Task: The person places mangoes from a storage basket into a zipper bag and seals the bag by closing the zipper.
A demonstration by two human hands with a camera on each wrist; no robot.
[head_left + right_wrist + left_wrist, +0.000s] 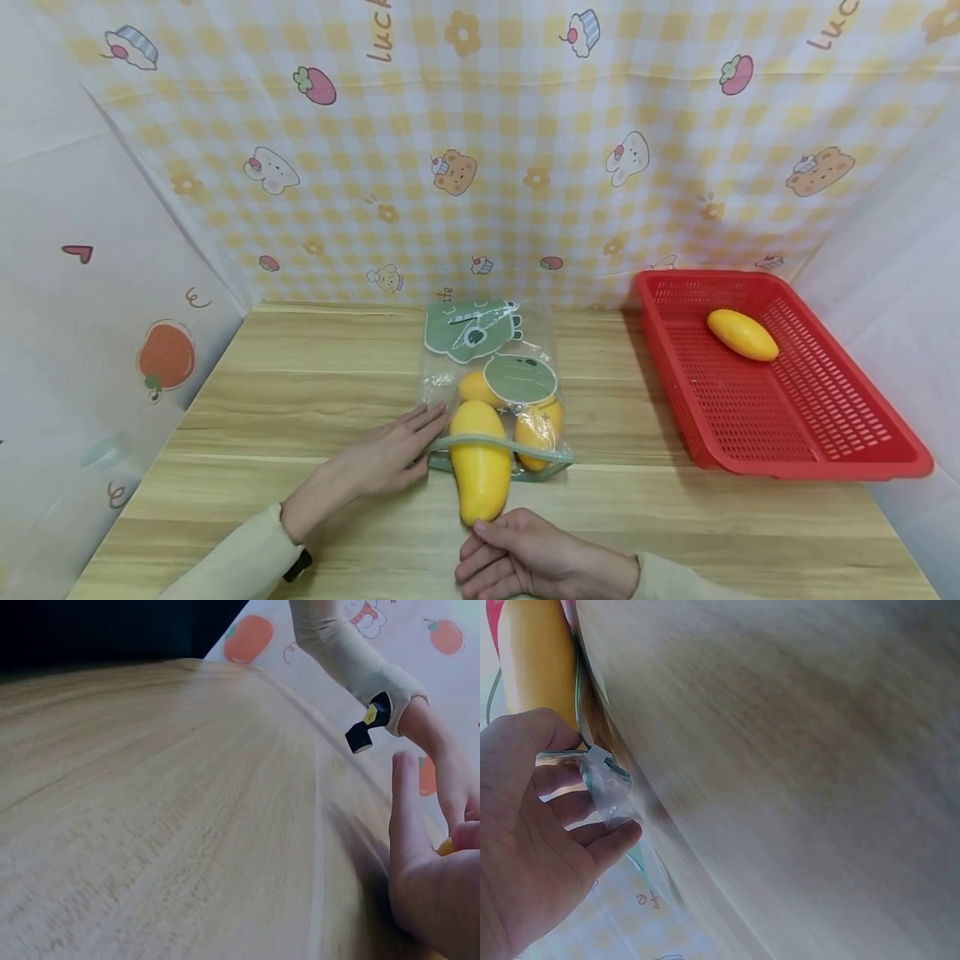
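Observation:
A yellow mango (480,471) lies half inside a clear zip bag (442,387) with green prints, its near end sticking out of the mouth. More mangoes (534,429) lie deeper in the bag. My left hand (386,458) is at the left edge of the bag's mouth; in the left wrist view its thumb and fingers hold the plastic by the green zip strip (579,675). With its thumb, my right hand (525,554) touches the near tip of the sticking-out mango, the other fingers below and beside it, not round the fruit.
A red plastic basket (675,392) stands at the right of the wooden table (315,367), one mango (742,335) inside it. Behind the table hangs a checked cloth (510,217). A patterned white sheet (90,275) covers the left side.

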